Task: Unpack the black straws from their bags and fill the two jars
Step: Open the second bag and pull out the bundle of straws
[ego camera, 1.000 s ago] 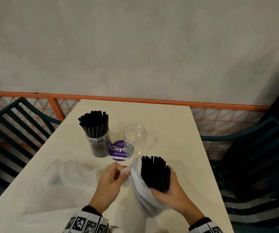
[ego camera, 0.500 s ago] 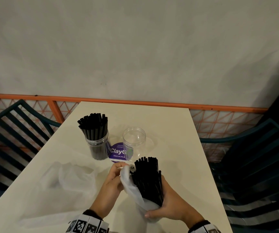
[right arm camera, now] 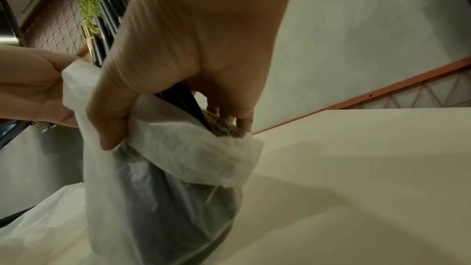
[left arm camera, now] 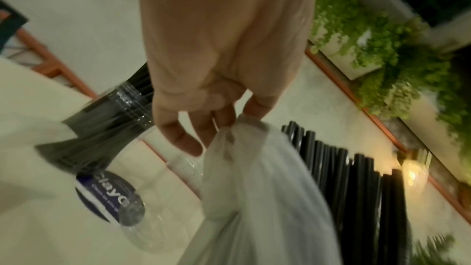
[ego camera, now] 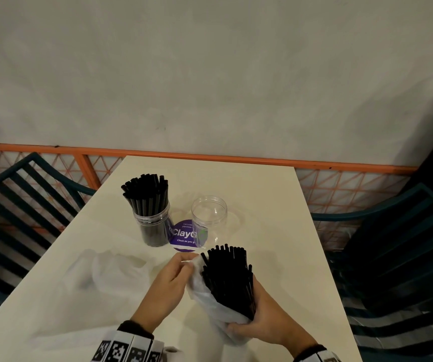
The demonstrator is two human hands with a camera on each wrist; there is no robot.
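Since half a second ago, little is seen to have shifted: the bundle of black straws (ego camera: 229,279) is still held upright in its white bag (ego camera: 210,301), and the bag's rim is kept pulled down on the left side, so that the upper part of the straws is exposed. The bag's lower part is clamped, together with the straws inside it, by the right hand (ego camera: 265,325), whose fingers and thumb are curled round it above the table (ego camera: 275,231). The bag's upper edge is pinched by the fingertips of the left hand (ego camera: 169,283), just beside the straw tops; in the left wrist view the thin white film is seen gathered under those fingertips (left arm camera: 251,111). In the right wrist view the dark straws are seen through the translucent bag, whose edge is folded over below the thumb. 2 clear jars are stood further back on the table. The left jar (ego camera: 154,226) is packed with black straws that stand well above its rim. The right jar (ego camera: 209,218) is seen with nothing inside it, and is set just beyond the held bundle. A round purple sticker (ego camera: 186,235) is seen on the table between the 2 jars. A crumpled white bag (ego camera: 111,267) is left lying flat on the table to the left of the left hand.
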